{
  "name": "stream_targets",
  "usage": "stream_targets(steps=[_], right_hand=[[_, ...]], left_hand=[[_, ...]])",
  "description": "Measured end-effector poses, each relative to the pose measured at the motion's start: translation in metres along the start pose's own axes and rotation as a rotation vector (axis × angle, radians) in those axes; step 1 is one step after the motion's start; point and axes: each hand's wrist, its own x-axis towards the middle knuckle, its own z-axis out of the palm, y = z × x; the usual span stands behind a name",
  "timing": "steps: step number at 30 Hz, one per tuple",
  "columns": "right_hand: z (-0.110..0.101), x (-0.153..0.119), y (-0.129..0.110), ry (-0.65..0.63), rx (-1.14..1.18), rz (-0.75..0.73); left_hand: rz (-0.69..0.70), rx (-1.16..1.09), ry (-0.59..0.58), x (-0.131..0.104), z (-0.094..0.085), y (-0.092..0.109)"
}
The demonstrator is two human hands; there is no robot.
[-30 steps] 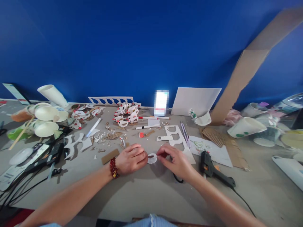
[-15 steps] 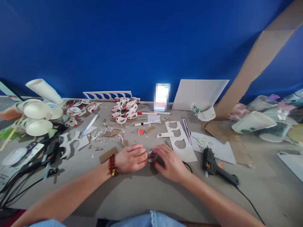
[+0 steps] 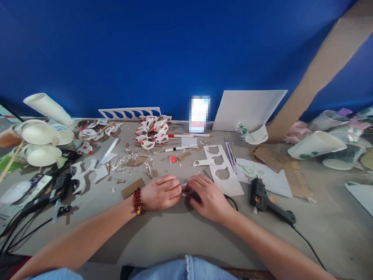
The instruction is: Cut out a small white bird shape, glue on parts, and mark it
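Observation:
Close together over the grey table (image 3: pixel 163 237), my left hand (image 3: pixel 163 192) and my right hand (image 3: pixel 206 196) both grip a small white piece (image 3: pixel 185 188), mostly hidden by the fingers. A bracelet of dark red beads circles my left wrist. Beyond my left hand lie a brown cardboard strip (image 3: pixel 132 188) and white and brown scraps. A white sheet with cut-out holes (image 3: pixel 233 186) is just right of my right hand. Small white birds with red beaks (image 3: pixel 148 144) stand grouped further back.
To the right lie a black glue gun (image 3: pixel 271 206) with its cord, a bird drawing (image 3: pixel 279 184), a purple cutter (image 3: pixel 231 155) and paper cups (image 3: pixel 317 146). On the left are cups (image 3: pixel 43 155), cables and a white mouse (image 3: pixel 16 192). A bright blurred screen (image 3: pixel 199 113) stands behind.
The camera view has shifted slightly, so the things at the back sit a little higher. Both hands keep nearly the same place and hold on the small white piece.

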Motion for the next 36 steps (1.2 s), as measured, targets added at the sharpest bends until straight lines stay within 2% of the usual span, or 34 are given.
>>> stream_targets(steps=[7, 16, 22, 26, 28, 31, 36], right_hand=[[-0.002, 0.000, -0.001, -0.013, -0.008, -0.006], [-0.003, -0.002, -0.001, -0.006, -0.014, -0.027], [-0.003, -0.003, -0.001, -0.007, -0.031, -0.038], [-0.002, -0.004, 0.000, -0.005, -0.037, -0.043], [-0.001, -0.004, 0.000, 0.003, -0.031, -0.044], [-0.002, -0.004, 0.000, 0.007, -0.021, -0.047], [-0.002, -0.003, 0.001, 0.011, -0.025, -0.057]], left_hand=[[-0.032, -0.053, -0.038, 0.001, 0.000, 0.000], [-0.003, 0.030, -0.041, -0.001, 0.002, 0.001], [-0.094, -0.014, -0.008, -0.004, 0.007, 0.002], [-0.173, -0.057, -0.016, -0.005, 0.002, 0.002], [-0.223, -0.067, -0.029, -0.006, -0.004, 0.005], [-0.211, -0.083, -0.075, -0.010, -0.009, 0.012], [-0.212, -0.096, -0.128, -0.015, -0.006, 0.022]])
